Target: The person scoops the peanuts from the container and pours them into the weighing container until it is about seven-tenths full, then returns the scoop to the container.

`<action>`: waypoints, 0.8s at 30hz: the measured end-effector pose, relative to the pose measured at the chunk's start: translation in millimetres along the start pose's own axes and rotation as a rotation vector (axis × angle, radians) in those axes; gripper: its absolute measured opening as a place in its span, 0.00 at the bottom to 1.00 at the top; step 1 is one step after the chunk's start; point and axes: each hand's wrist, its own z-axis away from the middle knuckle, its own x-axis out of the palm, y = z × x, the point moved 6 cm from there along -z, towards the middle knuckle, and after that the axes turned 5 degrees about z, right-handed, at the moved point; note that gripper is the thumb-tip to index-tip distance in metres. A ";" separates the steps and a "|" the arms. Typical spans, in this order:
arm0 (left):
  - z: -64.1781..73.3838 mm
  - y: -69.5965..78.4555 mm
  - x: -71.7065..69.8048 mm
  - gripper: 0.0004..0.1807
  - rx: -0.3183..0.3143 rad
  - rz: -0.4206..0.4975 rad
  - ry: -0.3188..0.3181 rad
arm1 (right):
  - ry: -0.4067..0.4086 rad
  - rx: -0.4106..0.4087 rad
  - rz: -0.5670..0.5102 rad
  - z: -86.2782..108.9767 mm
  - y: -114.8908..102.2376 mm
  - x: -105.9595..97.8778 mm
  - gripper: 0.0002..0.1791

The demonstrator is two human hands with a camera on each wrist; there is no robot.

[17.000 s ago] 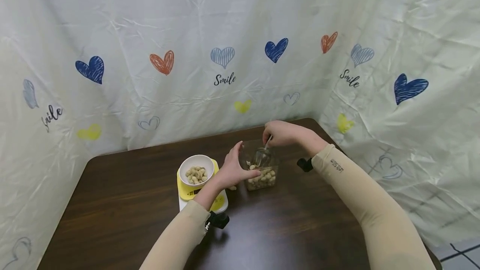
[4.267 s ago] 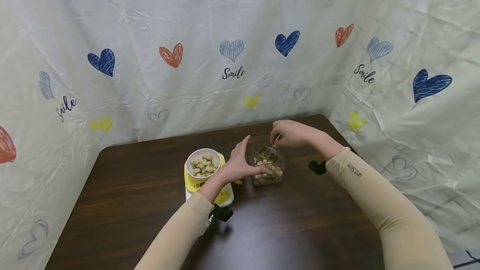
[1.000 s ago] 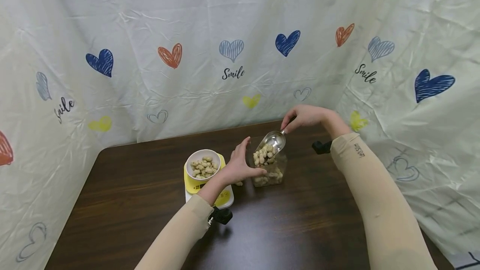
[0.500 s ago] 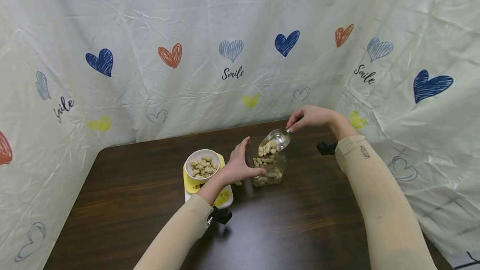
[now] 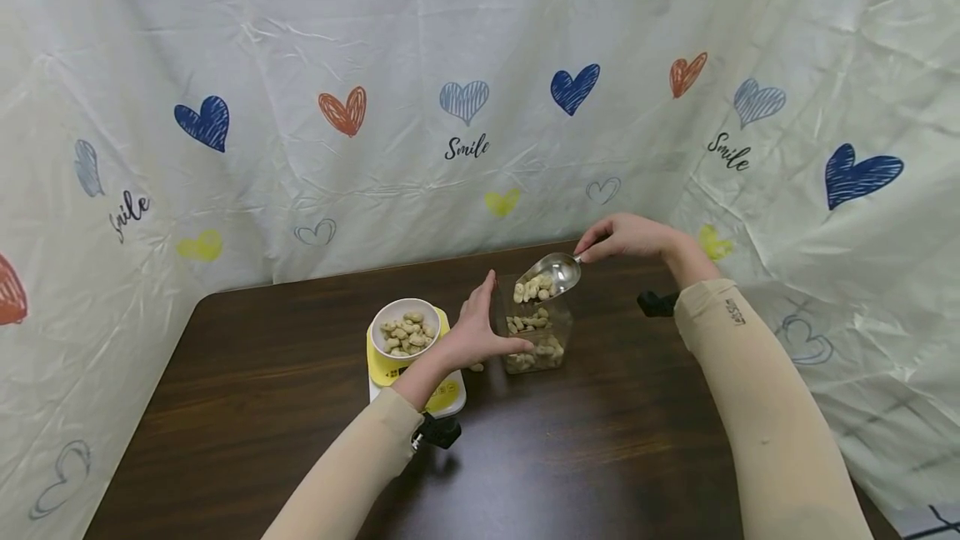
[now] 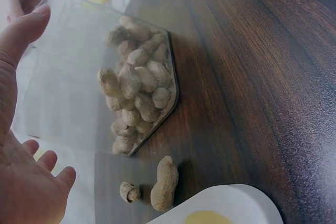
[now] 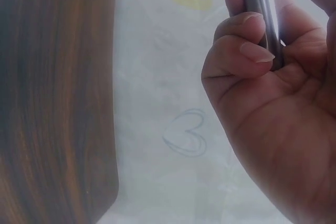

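Observation:
In the head view my left hand (image 5: 480, 332) holds a clear plastic container (image 5: 551, 361) by its left side, thumb across the front and fingers toward the back. Peanuts in their shells (image 6: 139, 77) lie inside it. My right hand (image 5: 622, 237) grips the handle of a metal scoop (image 5: 564, 273), tilted down to the left over the container's top. Some peanuts (image 5: 534, 287) sit in the scoop. The right wrist view shows curled fingers (image 7: 247, 56) around the metal handle (image 7: 262, 14); the scoop's bowl is outside that view.
Left of the container, a white bowl (image 5: 381, 312) of peanuts stands on a yellow and white kitchen scale (image 5: 447, 397), partly behind my left forearm. A loose peanut (image 6: 165, 184) and a smaller piece (image 6: 129, 192) lie between scale and container. A heart-printed curtain (image 5: 390, 215) borders the dark table (image 5: 247, 407).
The scoop has come up out of the container with peanuts and shifted slightly right; fewer peanuts are in it than a second ago. The bowl holds more than 17 seconds ago. My left hand stays put.

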 end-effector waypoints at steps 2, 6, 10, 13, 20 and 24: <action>1.4 1.9 -1.7 0.73 0.006 -0.008 0.006 | 0.016 -0.003 -0.003 0.7 -0.3 -1.2 0.17; 6.2 7.0 -7.2 0.72 0.021 0.002 0.018 | 0.045 -0.013 -0.017 3.1 -1.7 -3.6 0.17; 13.9 14.6 -16.9 0.69 0.047 0.011 0.030 | 0.076 -0.010 -0.049 6.0 -1.8 -5.0 0.18; 21.7 21.7 -28.2 0.67 0.090 -0.012 0.038 | 0.092 -0.014 -0.076 7.7 -3.2 -4.0 0.18; 43.2 26.0 -74.8 0.64 0.141 -0.075 0.086 | 0.112 -0.041 -0.062 6.3 -10.9 2.0 0.18; 56.3 16.7 -104.9 0.63 0.096 -0.107 0.121 | 0.111 -0.060 -0.053 3.3 -16.0 7.1 0.18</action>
